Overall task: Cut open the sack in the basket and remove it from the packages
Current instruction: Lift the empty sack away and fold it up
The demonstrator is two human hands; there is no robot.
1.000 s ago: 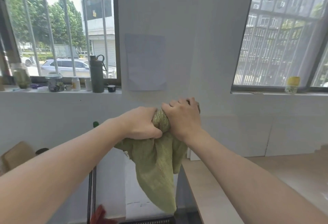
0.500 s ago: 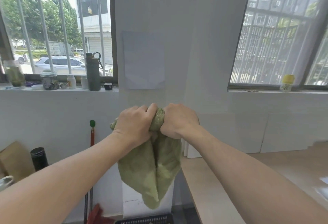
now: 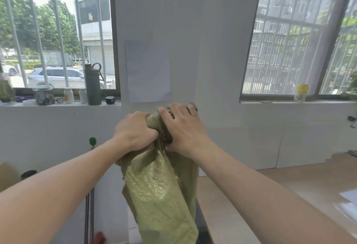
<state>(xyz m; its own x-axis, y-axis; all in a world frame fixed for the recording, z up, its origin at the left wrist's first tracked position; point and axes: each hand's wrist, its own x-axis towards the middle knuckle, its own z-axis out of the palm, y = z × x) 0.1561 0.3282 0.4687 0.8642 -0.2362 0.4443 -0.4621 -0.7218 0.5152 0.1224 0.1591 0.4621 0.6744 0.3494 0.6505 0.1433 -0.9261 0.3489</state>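
Green sack (image 3: 160,195), one, gripped by two hands (image 3: 135,129) (image 3: 183,127).

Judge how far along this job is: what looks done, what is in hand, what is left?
Done: the green woven sack hangs limp in the air, seemingly empty and off the packages. In hand: the left hand and right hand each grip its bunched top. Left: unclear; basket and packages are out of view.

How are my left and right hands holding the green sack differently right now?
The left hand is a tight fist around the bunched neck; the right hand has fingers spread over the top. The right hand sits higher than the left hand. Both grip the green sack, which hangs below them.
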